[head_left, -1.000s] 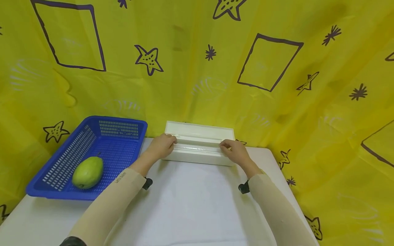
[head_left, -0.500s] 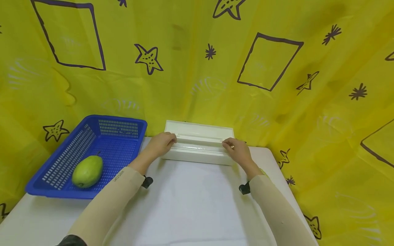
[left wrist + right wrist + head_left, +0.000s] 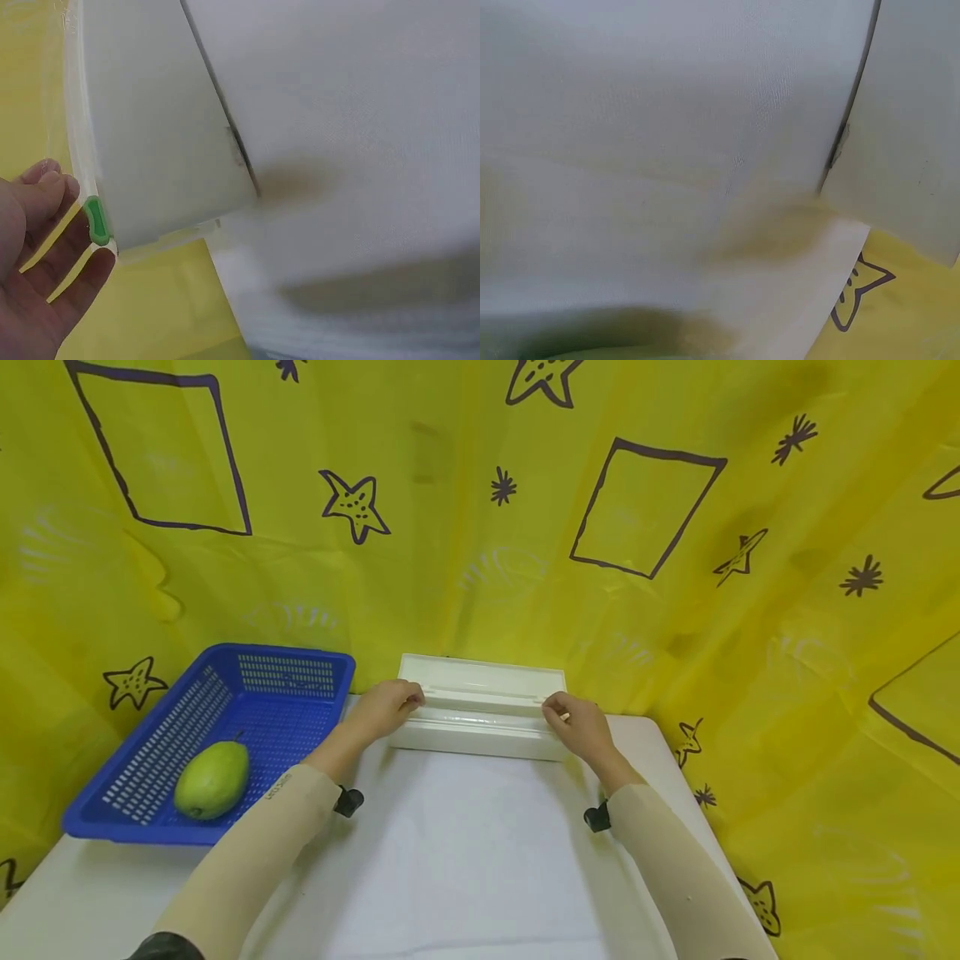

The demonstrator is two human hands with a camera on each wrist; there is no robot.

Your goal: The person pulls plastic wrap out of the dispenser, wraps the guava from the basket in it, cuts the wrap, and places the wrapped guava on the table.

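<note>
A white cling film dispenser (image 3: 480, 742) lies at the far side of the table in the head view, its lid (image 3: 483, 675) raised at the back. Clear cling film (image 3: 56, 120) shows along its edge in the left wrist view, beside a green end piece (image 3: 97, 220). With thumb and forefinger my left hand (image 3: 384, 706) pinches the film by the dispenser's left end; the other fingers are spread. My right hand (image 3: 585, 727) pinches at the right end, thumb and forefinger together. The right wrist view shows the dispenser (image 3: 907, 150) but not that hand.
A blue plastic basket (image 3: 97, 827) stands on the left of the table, holding a green mango-like fruit (image 3: 212, 780). A white cloth-like cover lies over the table (image 3: 480, 852). Behind and to the right hangs a yellow patterned curtain (image 3: 450, 568).
My right hand has shifted slightly up and right along the dispenser. My left hand has drawn slightly up and left, and the head view has turned a little.
</note>
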